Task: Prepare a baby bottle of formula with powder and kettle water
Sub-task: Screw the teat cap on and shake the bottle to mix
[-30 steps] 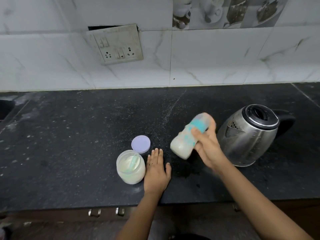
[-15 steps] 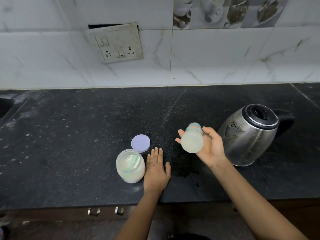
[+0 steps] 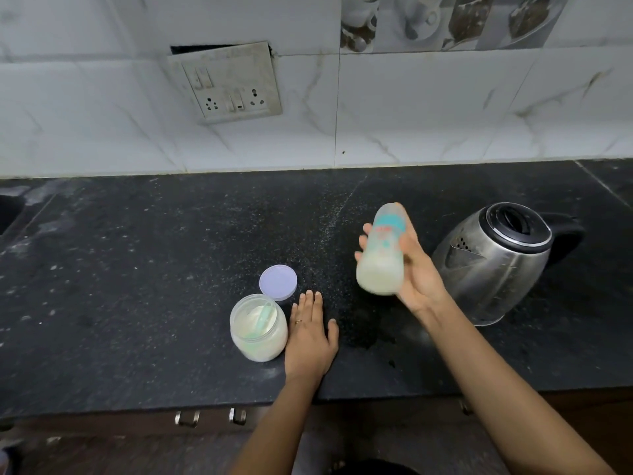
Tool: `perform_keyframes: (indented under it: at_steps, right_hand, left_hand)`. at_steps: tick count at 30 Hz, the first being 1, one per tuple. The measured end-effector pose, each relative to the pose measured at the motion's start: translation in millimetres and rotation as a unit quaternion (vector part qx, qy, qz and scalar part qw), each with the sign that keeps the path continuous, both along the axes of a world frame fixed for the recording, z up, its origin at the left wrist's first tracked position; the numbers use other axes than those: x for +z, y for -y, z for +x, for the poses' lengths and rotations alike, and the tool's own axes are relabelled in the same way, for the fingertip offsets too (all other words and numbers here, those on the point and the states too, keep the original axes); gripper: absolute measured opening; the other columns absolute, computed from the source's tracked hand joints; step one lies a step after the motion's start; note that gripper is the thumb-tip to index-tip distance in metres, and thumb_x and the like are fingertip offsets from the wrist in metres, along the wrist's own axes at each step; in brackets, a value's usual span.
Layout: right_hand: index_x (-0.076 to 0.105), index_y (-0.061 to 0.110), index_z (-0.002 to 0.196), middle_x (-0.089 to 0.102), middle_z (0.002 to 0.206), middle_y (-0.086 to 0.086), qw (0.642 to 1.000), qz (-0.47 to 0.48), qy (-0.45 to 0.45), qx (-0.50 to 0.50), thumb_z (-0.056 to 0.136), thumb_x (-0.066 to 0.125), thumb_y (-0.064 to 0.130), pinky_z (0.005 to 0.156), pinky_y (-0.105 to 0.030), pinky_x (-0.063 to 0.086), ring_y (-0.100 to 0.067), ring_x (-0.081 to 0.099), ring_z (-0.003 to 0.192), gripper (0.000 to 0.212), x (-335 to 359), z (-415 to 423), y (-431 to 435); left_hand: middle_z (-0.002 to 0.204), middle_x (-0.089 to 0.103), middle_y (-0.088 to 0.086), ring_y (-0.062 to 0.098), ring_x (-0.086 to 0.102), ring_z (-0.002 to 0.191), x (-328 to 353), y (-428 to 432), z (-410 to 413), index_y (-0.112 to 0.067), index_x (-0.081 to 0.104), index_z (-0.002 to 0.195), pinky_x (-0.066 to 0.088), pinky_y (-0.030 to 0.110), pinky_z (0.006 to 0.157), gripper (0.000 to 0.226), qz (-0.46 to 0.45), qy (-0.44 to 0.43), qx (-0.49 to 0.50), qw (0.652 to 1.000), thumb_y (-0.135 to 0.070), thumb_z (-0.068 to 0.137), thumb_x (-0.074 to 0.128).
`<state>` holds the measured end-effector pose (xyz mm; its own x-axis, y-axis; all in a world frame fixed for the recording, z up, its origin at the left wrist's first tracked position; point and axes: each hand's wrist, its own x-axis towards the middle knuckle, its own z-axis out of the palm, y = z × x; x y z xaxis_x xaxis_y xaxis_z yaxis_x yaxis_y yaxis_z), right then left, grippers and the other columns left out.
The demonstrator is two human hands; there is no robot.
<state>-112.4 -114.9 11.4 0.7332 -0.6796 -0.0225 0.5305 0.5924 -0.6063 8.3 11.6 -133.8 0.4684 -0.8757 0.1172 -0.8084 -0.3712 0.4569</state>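
Left hand (image 3: 310,332) flat on the black speckled counter (image 3: 137,269), fingers straight, just beside the open clear jar (image 3: 258,332); jar holds pale powder with a green scoop (image 3: 263,320) in it; round lilac lid (image 3: 277,282) lies behind the jar; right hand (image 3: 411,272) wraps the motion-blurred baby bottle (image 3: 382,255), lifted off the counter, tilted, milky liquid inside; steel kettle (image 3: 493,262), black lid shut, right of it.

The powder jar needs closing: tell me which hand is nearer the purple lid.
Left. The left hand lies flat beside the lid, to its right; the right hand holds the baby bottle farther right.
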Motion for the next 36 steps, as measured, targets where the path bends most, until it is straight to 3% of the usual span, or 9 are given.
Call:
perform_keyframes:
  at_steps: [2,5,10,14,18,23,27,32,36]
  right_hand:
    - [0.031,0.012,0.144,0.065,0.107,-0.019,0.999,0.048,0.013,0.018,0.048,0.097,0.025,0.076,-0.048,0.059,-0.029,0.068,0.09,0.117,-4,0,1]
    - [0.027,0.025,0.147,0.058,0.116,-0.023,0.988,-0.074,0.025,0.134,0.071,0.084,0.016,0.076,-0.052,0.056,-0.035,0.065,0.092,0.095,-3,-12,-11]
    - [0.024,0.017,0.148,0.062,0.11,-0.015,0.996,0.005,-0.052,-0.077,0.079,0.069,0.017,0.075,-0.044,0.058,-0.03,0.069,0.092,0.083,-11,-2,-5]
    - [0.036,0.032,0.138,0.057,0.116,-0.024,0.966,-0.218,-0.126,0.063,0.07,0.082,0.007,0.081,-0.05,0.054,-0.04,0.064,0.098,0.085,-11,-12,-13]
    - [0.027,0.024,0.143,0.059,0.112,-0.018,0.989,-0.053,-0.075,-0.118,0.08,0.071,0.005,0.079,-0.047,0.057,-0.037,0.063,0.1,0.079,-7,2,-13]
    - [0.034,0.031,0.138,0.059,0.11,-0.02,0.966,-0.217,-0.113,0.077,0.069,0.078,-0.001,0.076,-0.048,0.055,-0.036,0.065,0.088,0.088,-7,-12,-18]
    - [0.038,0.021,0.134,0.062,0.1,-0.008,0.991,-0.017,-0.077,-0.107,0.068,0.076,0.015,0.061,-0.034,0.056,-0.017,0.063,0.069,0.076,-10,-5,-15]
    - [0.034,0.022,0.146,0.069,0.103,-0.01,0.994,0.076,-0.055,-0.055,0.075,0.072,0.028,0.074,-0.06,0.054,-0.031,0.07,0.09,0.081,-10,-9,-14]
    - [0.032,0.012,0.149,0.068,0.106,-0.007,0.991,0.072,-0.085,-0.078,0.084,0.055,0.042,0.064,-0.037,0.058,-0.017,0.064,0.066,0.076,-3,-14,-3]
  left_hand:
    - [0.158,0.022,0.01,0.019,0.013,0.148,1,0,0,-0.008,0.025,0.15,-0.003,0.029,0.12,0.059,-0.001,0.001,0.0,1.0,-0.032,0.098,0.039]
    - [0.158,0.021,0.01,0.019,0.012,0.148,0,0,0,-0.009,0.023,0.15,-0.005,0.028,0.119,0.06,-0.004,-0.003,-0.001,1.0,-0.032,0.097,0.039]
    - [0.159,0.019,0.009,0.018,0.011,0.148,2,0,0,-0.009,0.022,0.151,-0.004,0.029,0.12,0.06,0.001,-0.001,0.0,1.0,-0.032,0.098,0.037]
    - [0.16,0.015,0.009,0.019,0.007,0.149,1,-1,2,-0.009,0.017,0.152,-0.009,0.028,0.119,0.063,0.007,0.003,-0.013,1.0,-0.032,0.097,0.038]
    - [0.159,0.017,0.009,0.018,0.01,0.148,3,-1,0,-0.009,0.02,0.151,-0.008,0.027,0.118,0.06,-0.001,-0.001,0.001,1.0,-0.033,0.098,0.037]
    - [0.159,0.016,0.01,0.02,0.009,0.149,2,-2,1,-0.008,0.02,0.151,-0.009,0.027,0.118,0.061,-0.002,-0.007,-0.01,1.0,-0.032,0.098,0.039]
    - [0.16,0.017,0.009,0.018,0.008,0.149,3,-1,-1,-0.009,0.02,0.151,-0.009,0.027,0.118,0.06,-0.007,-0.006,-0.003,1.0,-0.032,0.099,0.037]
    - [0.159,0.018,0.01,0.019,0.009,0.148,2,-2,0,-0.008,0.021,0.151,-0.009,0.027,0.118,0.059,-0.011,-0.005,-0.003,1.0,-0.032,0.099,0.037]
    - [0.159,0.017,0.01,0.019,0.009,0.148,2,-2,0,-0.008,0.021,0.151,-0.011,0.027,0.118,0.059,-0.014,-0.003,-0.005,1.0,-0.032,0.099,0.036]
